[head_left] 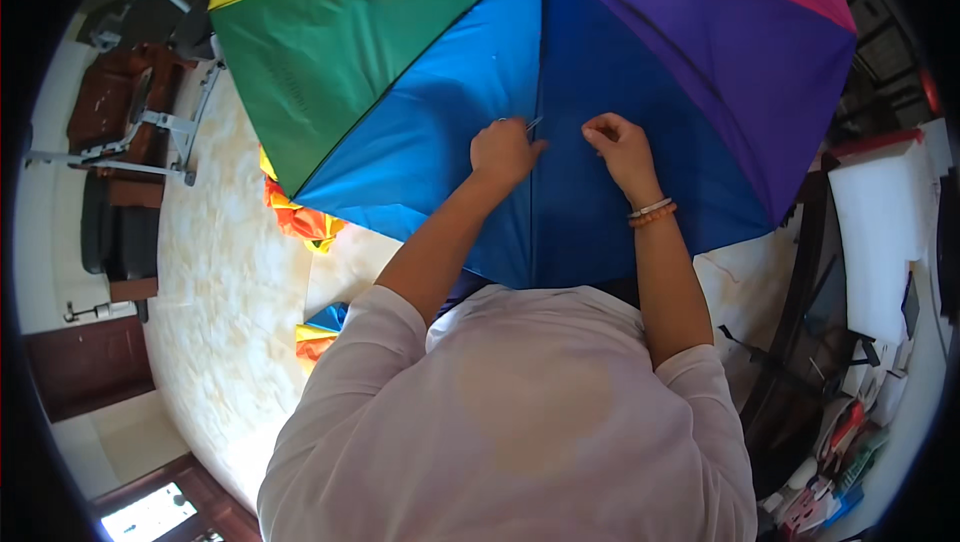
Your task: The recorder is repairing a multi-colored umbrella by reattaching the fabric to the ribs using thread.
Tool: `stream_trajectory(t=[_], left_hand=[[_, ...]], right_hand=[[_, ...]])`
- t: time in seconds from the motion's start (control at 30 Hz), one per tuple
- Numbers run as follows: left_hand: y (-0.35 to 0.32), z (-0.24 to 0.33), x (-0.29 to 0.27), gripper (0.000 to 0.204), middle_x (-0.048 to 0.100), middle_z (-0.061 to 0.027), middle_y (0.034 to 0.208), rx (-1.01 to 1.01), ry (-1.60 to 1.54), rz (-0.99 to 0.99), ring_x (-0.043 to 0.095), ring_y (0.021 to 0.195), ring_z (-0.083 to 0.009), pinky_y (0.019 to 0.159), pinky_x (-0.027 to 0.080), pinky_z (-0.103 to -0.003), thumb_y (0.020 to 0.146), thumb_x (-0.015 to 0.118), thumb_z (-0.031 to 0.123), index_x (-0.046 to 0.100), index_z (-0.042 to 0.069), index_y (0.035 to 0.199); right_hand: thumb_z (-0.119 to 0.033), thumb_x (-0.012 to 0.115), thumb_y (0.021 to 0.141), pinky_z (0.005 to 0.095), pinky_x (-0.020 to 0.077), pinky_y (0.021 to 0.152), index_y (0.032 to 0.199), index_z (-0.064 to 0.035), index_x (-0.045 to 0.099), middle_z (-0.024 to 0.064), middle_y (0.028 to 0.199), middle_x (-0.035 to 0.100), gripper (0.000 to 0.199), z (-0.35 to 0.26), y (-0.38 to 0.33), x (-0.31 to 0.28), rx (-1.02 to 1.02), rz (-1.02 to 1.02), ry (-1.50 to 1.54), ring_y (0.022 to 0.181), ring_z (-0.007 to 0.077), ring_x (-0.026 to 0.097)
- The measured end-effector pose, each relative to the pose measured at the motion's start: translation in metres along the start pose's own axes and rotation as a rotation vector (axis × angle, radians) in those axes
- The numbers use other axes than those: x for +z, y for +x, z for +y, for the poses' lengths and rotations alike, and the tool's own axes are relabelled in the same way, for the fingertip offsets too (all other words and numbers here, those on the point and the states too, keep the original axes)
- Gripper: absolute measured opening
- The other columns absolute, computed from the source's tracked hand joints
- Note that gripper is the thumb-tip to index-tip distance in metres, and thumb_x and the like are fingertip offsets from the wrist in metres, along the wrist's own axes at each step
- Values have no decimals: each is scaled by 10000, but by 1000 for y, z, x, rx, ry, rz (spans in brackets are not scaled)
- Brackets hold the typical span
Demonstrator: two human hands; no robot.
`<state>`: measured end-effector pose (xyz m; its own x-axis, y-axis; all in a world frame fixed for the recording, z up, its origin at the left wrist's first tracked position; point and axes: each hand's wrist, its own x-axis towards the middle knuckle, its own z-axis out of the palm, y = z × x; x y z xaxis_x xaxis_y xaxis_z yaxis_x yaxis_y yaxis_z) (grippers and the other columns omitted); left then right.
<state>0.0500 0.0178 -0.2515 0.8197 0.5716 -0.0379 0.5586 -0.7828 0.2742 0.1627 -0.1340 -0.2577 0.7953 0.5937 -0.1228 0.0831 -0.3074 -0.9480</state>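
1. Left forearm: raised from the lower edge, slanting up and right across the lighter blue panel; left hand [505, 152] just left of the central rib [534, 192], back of hand uppermost.
2. Right forearm: raised nearly vertical, leaning slightly left; wrist bent inward, facing the left hand; two bracelets [652, 210], one pale, one orange-brown beaded.
3. Left hand: fingers curled closed on a slim silvery implement [535, 125], tip showing at the rib; exact kind too small to tell.
4. Right hand [618, 147]: over the dark blue panel, apart from the left; fingers curled, thumb and forefinger tips close together; full closure, or a grip on anything fine, cannot be told.
5. Umbrella [575, 77]: opened, multicoloured, ribs facing the wearer; directly ahead, hub at the upper edge, lower hem near the white shirt [520, 402].
6. Edges: green panel's corner at left, over marbled floor [220, 262]; purple panel's corner at right, near the dark bench [785, 362].
7. Room: strip of dark blue fabric between the hands; wide floor stretch at left, with a red-yellow fabric bundle [300, 222] beside the hem and a smaller blue-yellow bundle [322, 330] below.
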Motion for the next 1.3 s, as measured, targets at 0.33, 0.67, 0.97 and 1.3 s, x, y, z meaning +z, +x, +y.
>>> stream_trajectory(t=[0.33, 0.67, 0.97, 1.3], left_hand=[[-21, -6, 37, 262, 658, -110, 732, -91, -468, 98, 551, 506, -230, 493, 454, -301, 819, 689, 204, 620, -6, 961], [-35, 5, 8, 292, 673, -85, 769, -467, -1178, -226, 449, 514, -41, 462, 346, -143, 826, 687, 86, 610, -41, 1078], [-37, -1, 12, 269, 682, -108, 787, -447, -1288, -142, 447, 509, -56, 475, 372, -164, 831, 648, 42, 614, -59, 1078], [-35, -1, 8, 243, 682, -103, 803, -485, -1337, -174, 428, 503, -56, 454, 353, -161, 864, 601, 59, 618, -52, 1079]], right_hand=[[-82, 624, 798, 269, 458, 609, 907, -27, 652, 44, 824, 637, 125, -3, -10, 27, -79, -65, -349, 650, 160, 574], [-55, 603, 779, 323, 462, 598, 858, -56, 628, 27, 771, 601, 83, 6, -21, 59, -202, 202, -592, 632, 205, 580], [-47, 611, 747, 309, 432, 673, 858, -67, 639, 14, 747, 589, 116, 6, -28, 59, -276, 144, -597, 639, 189, 569], [-38, 604, 734, 336, 431, 704, 798, -50, 647, 56, 814, 632, 77, 3, -30, 56, -268, 97, -571, 695, 243, 593]])
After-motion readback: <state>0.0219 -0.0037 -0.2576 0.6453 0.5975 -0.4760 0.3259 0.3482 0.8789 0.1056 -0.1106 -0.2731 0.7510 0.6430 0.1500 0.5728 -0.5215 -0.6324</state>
